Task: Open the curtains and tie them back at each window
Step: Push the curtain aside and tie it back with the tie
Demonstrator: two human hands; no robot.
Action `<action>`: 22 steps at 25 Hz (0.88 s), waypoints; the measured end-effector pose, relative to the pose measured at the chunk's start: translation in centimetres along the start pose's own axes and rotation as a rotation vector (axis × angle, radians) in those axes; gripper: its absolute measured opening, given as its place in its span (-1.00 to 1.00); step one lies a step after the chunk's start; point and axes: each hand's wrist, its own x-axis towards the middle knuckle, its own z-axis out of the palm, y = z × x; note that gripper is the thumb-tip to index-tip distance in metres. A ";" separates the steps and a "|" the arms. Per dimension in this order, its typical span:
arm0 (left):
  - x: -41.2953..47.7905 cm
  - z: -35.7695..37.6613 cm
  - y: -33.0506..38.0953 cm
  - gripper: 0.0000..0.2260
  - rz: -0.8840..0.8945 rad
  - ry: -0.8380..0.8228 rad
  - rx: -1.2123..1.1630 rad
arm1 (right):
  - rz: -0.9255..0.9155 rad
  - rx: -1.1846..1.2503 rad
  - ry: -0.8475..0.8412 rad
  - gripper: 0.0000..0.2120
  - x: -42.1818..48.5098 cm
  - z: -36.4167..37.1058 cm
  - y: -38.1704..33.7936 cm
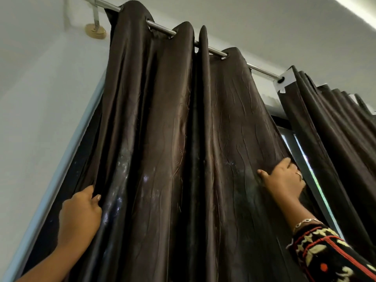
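**Both hands on the brown curtain**

The brown curtain [183, 139] hangs by its eyelets from the left stretch of the rod [160, 27], gathered in deep folds; its cloth is glossy, with a faint wavy pattern. The left hand [81, 210] grips the curtain's left edge, fingers curled round a fold; the right hand [282, 178] holds the right edge, thumb flat on the front and fingers wrapped behind the cloth. A ring [299, 174] sits on that hand, a bracelet [305, 221] at the wrist, above a black embroidered sleeve [329, 257]. Just beside the right hand a narrow strip of window [311, 174] shows daylight; beyond it a second curtain [335, 129] hangs bunched toward the rod's right end. Near the rod's left end a bracket [95, 30] meets the pale wall [40, 98]; a light blue frame [61, 180] runs down behind the curtain's left edge.
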 end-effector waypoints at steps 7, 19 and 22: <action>0.2 -0.7 -0.7 -0.86 0.002 0.039 -0.009 | -0.250 -0.047 -0.102 -0.51 -3.0 1.7 -2.2; 2.0 -4.4 -2.8 -0.86 -0.024 0.047 0.004 | -0.533 0.233 -0.256 -0.49 -13.7 2.8 -21.5; 3.0 -6.7 -3.9 -0.79 0.013 0.053 0.037 | -0.580 0.305 -0.300 -0.51 -15.9 2.0 -26.6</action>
